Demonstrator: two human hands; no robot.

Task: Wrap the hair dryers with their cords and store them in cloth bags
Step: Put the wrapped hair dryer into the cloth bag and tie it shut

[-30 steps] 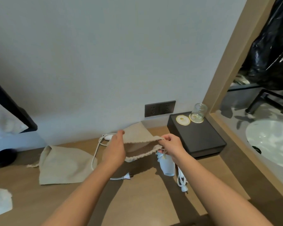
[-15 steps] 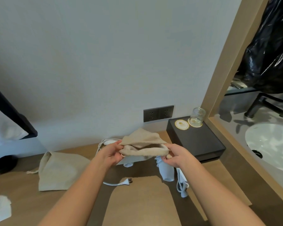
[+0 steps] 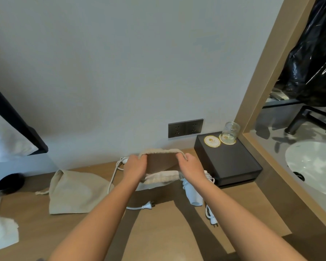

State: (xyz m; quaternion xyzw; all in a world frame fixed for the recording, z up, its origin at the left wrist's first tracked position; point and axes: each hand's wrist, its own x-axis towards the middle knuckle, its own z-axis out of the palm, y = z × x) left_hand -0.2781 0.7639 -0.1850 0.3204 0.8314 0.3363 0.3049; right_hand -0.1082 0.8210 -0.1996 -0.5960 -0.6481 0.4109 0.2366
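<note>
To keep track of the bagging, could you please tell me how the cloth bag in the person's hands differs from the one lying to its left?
The held bag is gripped at its rim by the left hand and the right hand; the flat bag lies untouched on the table. The held bag's mouth is stretched wide open; the flat bag is collapsed flat. Both are beige cloth.

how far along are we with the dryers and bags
Nothing looks bagged yet. The left hand and right hand hold one bag open by its rim. The second bag lies flat on the desk. A dryer lies out; a cord trails loose. Left: wrap cords, bag the dryers.
</note>
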